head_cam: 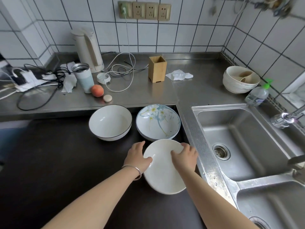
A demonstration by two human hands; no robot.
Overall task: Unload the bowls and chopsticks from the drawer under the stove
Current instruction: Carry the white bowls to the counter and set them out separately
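I hold the plain white bowl (163, 169) tilted above the dark worktop (66, 162), left hand (137, 156) and right hand (185, 157) clamping opposite rims, the floral bowl (158, 124) just beyond, both equally near.

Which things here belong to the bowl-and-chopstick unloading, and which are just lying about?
Job: plain white bowl held by left hand and right hand; black-rimmed bowl; flowered bowl; perhaps the empty bamboo holder.

Lying about: kettle; tumbler; peach; cables; tissue; soap bottle; stacked bowls.
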